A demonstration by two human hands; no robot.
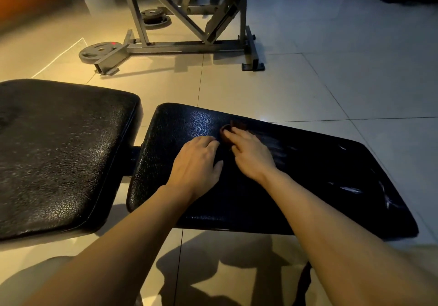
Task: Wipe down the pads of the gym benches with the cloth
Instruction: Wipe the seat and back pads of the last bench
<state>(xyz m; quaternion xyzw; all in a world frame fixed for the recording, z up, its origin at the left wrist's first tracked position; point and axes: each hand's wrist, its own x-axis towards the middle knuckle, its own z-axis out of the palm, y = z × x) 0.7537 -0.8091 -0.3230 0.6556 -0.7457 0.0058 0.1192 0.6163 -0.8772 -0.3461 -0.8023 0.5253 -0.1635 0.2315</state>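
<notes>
Wiping down a black bench pad (272,187) in a dim gym, both hands side by side near the pad's far edge. Right hand (252,155) laid over a small dark reddish cloth (228,133), fingers bent across it and pressing it to the vinyl — only a bunched corner of the cloth visible beyond the fingertips. Left hand (196,163) resting flat and relaxed on the pad just beside, holding nothing. Pale streaks and scuffs visible on the pad to the right, toward its near corner. Second pad (64,153), pebbled and black, alongside on the left, apart from the first by a narrow gap. Steel machine frame (189,42) and a weight plate (99,50) on the tiled floor (331,80) beyond.

Likely soft, light and limp, the cloth — apt to wad up or slip out from under the palm on slick vinyl. Best held bunched under the whole palm, fingers spread over the top, thumb hooking the near edge. Firm, padded surface underneath, so steady downward pressure should be safe.
</notes>
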